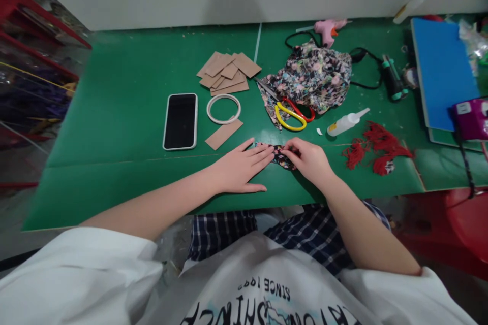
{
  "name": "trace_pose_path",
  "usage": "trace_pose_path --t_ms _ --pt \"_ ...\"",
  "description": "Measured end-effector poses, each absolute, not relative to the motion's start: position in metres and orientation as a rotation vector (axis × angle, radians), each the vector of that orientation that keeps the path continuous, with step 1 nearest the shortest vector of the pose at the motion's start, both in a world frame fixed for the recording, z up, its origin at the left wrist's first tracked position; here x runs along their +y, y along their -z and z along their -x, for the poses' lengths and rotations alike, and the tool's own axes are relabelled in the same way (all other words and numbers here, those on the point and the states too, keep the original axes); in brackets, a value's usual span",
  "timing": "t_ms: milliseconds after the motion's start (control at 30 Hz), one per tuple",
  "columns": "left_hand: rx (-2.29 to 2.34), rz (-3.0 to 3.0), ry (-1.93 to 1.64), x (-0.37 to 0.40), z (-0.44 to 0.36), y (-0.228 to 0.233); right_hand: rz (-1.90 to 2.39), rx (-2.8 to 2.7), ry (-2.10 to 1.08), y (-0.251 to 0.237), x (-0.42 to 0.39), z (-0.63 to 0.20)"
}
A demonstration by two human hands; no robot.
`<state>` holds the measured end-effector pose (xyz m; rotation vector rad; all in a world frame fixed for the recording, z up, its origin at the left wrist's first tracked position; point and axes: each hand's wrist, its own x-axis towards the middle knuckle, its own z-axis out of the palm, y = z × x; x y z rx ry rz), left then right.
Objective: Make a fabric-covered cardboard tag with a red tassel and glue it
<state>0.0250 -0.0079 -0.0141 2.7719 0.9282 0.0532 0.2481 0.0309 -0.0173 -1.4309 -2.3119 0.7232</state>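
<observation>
nearest, the left hand (240, 167) lies flat on the green table (114, 127), palm down and fingers spread, its fingertips pressing on the left end of a small floral fabric piece (281, 156) that sits at the table's near edge between both hands. the right hand (309, 158) is beside it, fingers curled in and pinching the right part of that same fabric piece, so most of the cloth is hidden under the two hands. just beyond the left hand lies a single cardboard strip (223, 134), and to its left a phone (180, 121) rests face up with a dark screen. a white ring (223, 108) lies just behind the strip. to the right of the hands a heap of red tassels (375, 148) lies on the mat, and a small glue bottle (346, 122) lies on its side near it. farther back, scissors (290, 110) with yellow and red handles rest against a larger bundle of floral cloth (314, 77). a stack of cardboard pieces (227, 72) sits behind the ring. at the far edge lies a pink glue gun (328, 29), and a blue board (442, 68) lies at the far right.
</observation>
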Motion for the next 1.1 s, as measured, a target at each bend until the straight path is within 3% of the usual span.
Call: trace_pose_path --t_ms 300,567,1100 --pt "1.128 -2.663 -0.133 0.016 -0.019 -0.018 1.396 -2.371 -0.706 0.019 0.033 -0.249" --pt "1.089 -2.755 -0.062 -0.013 -0.018 0.007 1.397 -2.359 -0.707 0.019 0.032 -0.249" --pt "1.302 -2.644 -0.183 -0.005 -0.006 0.008 1.402 -2.383 -0.649 0.020 0.031 -0.249"
